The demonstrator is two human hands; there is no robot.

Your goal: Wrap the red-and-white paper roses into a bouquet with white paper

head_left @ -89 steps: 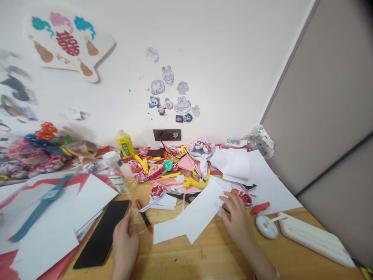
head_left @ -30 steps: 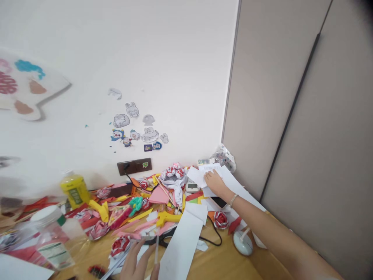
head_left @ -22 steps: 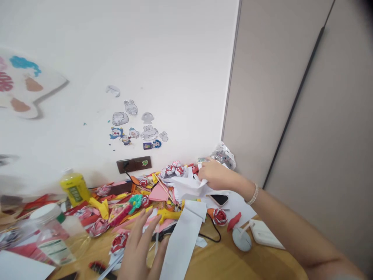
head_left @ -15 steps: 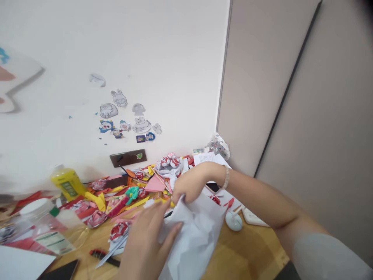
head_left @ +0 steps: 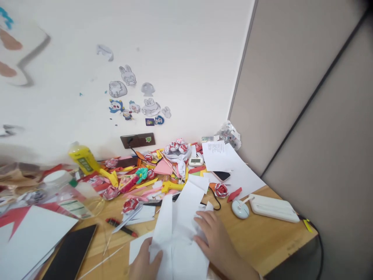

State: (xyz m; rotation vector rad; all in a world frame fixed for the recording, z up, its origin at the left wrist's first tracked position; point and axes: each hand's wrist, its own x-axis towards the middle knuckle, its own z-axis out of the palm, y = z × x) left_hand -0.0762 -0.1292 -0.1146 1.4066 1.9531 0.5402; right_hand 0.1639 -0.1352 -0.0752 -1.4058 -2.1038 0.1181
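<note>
A creased, folded white sheet of paper (head_left: 185,221) lies on the wooden desk, its long flaps reaching up toward the back. At its lower left edge my left hand (head_left: 143,260) holds it, thumb on the near face and fingers curled at the side. From the right, my right hand (head_left: 215,237) grips the other side, with bent fingers and thumb over the paper. What the fingertips do behind the flaps is hidden. Beneath the folded sheet, another white paper (head_left: 136,247) shows at the left.
Red-and-white paper roses (head_left: 221,190), paper scraps and a yellow glue gun (head_left: 171,186) crowd the back. A yellow bottle (head_left: 84,157), clear jar (head_left: 68,194), black tablet (head_left: 70,254) and red-black pen (head_left: 121,227) are left. A phone (head_left: 222,176) and white power strip (head_left: 274,208) are right.
My right hand has drawn back from the paper's top to its right side. My left hand has moved lower. The paper now lies flatter, and the view has shifted down.
</note>
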